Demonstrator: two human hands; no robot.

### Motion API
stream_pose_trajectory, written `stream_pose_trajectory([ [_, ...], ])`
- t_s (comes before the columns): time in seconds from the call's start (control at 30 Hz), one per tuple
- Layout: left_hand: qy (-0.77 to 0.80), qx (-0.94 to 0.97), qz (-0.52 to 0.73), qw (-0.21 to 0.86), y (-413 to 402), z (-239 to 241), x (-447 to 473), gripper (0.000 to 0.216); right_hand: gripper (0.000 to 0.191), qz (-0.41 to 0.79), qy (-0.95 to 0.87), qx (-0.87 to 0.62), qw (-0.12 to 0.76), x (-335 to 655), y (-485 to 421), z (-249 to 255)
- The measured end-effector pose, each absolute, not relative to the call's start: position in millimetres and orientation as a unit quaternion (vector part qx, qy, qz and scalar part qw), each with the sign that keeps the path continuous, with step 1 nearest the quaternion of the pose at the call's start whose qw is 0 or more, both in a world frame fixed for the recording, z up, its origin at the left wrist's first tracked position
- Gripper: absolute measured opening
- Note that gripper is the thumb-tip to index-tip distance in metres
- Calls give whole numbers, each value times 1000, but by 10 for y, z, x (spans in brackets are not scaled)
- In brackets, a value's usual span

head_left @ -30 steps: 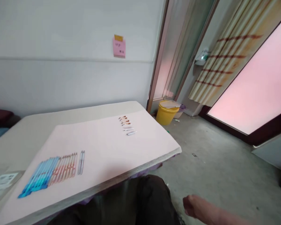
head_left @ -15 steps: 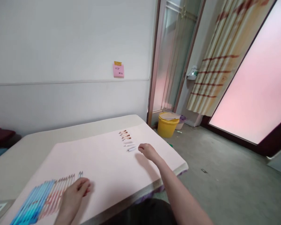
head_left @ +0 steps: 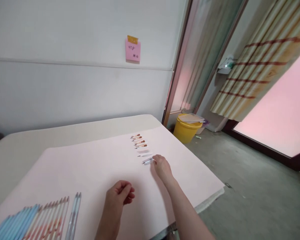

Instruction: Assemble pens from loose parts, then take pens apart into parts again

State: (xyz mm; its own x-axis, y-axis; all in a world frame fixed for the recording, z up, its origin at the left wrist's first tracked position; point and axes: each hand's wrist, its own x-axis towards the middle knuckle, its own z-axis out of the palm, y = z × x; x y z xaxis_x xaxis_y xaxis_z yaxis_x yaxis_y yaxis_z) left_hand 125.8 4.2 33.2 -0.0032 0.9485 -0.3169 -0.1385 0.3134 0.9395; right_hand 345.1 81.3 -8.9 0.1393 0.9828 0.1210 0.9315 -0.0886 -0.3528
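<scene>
My right hand reaches to the far right of the pale pink sheet, fingers pinched on the near end of a white pen. That pen lies at the front of a column with another white pen, a pale flat piece and several pens with brown figures on their ends. My left hand hovers over the middle of the sheet, fingers curled in and thumb against them, with nothing visible inside. Left of it lie two clear pale-blue pens.
Rows of white pens with reddish prints and blue pens lie at the lower left. The pink sheet covers part of the bed-like surface. A pink note is taped to the wall. A yellow bucket stands on the floor.
My left hand has moved right, away from the two pale-blue pens, toward the middle. My right hand has come onto the nearest white pen. The view has shifted closer.
</scene>
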Motion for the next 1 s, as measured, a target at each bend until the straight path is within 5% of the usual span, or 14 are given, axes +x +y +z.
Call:
stream_pose_trajectory([
  [0.33, 524, 339, 431, 652, 32, 402, 1336, 23, 52, 37, -658, -740, 137, 3399, 806, -553],
  [0.57, 507, 311, 417, 687, 32, 339, 1448, 17, 40, 34, -693, -709, 129, 3401, 844, -534],
  [0.8, 483, 12, 495, 722, 140, 75, 1368, 14, 30, 45, -735, -668, 106, 3018, 715, -426],
  [1.0, 497, -51, 499, 709, 144, -24, 1397, 8, 30, 54, -772, -630, 67, 2586, 519, -339],
])
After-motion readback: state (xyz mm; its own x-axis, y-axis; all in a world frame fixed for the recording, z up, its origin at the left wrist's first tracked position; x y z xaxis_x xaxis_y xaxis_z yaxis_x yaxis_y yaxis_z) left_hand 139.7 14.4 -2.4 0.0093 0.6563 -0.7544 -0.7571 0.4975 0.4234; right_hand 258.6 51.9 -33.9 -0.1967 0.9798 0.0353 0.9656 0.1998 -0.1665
